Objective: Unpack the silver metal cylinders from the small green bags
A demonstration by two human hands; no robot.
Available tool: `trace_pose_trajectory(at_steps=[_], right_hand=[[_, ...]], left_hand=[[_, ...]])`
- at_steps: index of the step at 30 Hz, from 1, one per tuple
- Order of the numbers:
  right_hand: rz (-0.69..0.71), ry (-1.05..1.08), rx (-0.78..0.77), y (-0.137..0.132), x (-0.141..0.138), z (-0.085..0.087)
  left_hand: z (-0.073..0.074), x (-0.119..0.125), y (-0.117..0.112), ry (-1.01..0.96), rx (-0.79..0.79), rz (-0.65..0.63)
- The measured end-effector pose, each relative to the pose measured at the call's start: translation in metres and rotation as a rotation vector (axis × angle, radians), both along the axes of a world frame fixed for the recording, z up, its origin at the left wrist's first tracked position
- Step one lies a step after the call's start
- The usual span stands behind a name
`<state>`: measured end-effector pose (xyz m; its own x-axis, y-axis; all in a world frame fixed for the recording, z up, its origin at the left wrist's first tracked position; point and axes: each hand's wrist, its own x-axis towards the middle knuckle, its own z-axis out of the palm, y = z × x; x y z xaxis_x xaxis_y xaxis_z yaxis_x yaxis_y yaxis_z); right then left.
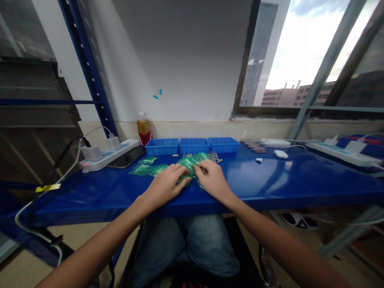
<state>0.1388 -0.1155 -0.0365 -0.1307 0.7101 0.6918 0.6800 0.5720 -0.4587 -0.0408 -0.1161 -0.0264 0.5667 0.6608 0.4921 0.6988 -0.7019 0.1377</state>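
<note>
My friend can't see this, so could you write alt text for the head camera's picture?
A person's left hand and right hand handle a crinkled green bag at a blue table. Beyond are three blue bins in a row, with small metal parts in front; more green packets lie to the left.

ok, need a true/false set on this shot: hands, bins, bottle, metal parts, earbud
1. The left hand and right hand are both on a green plastic bag. True.
2. Four bins stand in a row. False: three blue plastic bins.
3. Small metal parts lie in front of the rightmost bin. True.
4. The capped bottle stands right of the bins. False: the capped bottle is left of them.
5. The earbud lies in the leftmost bin. False: the white earbud lies on the blue table.
</note>
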Motion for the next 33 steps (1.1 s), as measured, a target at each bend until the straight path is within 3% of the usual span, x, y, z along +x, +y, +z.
trace_pose_trajectory(at_steps=[6,10,13,17,22,27,33], right_hand=[[0.079,-0.159,0.123,-0.011,-0.004,-0.005],[0.12,-0.31,0.136,-0.011,-0.003,-0.009],[0.162,-0.336,0.15,-0.011,-0.004,-0.011],[0.154,-0.138,0.088,-0.01,-0.006,-0.006],[0.173,0.061,-0.121,-0.008,-0.006,0.004],[0.208,0.114,-0.162,-0.004,-0.004,0.005],[0.23,0.258,-0.225,-0.008,-0.007,0.005]], left_hand=[[0.003,-0.007,0.004,-0.524,-0.377,0.135],[0.003,-0.012,0.008,-0.553,-0.483,0.14],[0.003,-0.011,0.006,-0.465,-0.386,0.182],[0.003,-0.009,0.0,-0.327,-0.154,0.23],[-0.001,-0.007,-0.005,-0.155,0.031,0.118],[-0.006,-0.005,-0.01,0.142,0.317,-0.003],[-0.005,-0.003,-0.009,0.132,0.385,-0.037]])
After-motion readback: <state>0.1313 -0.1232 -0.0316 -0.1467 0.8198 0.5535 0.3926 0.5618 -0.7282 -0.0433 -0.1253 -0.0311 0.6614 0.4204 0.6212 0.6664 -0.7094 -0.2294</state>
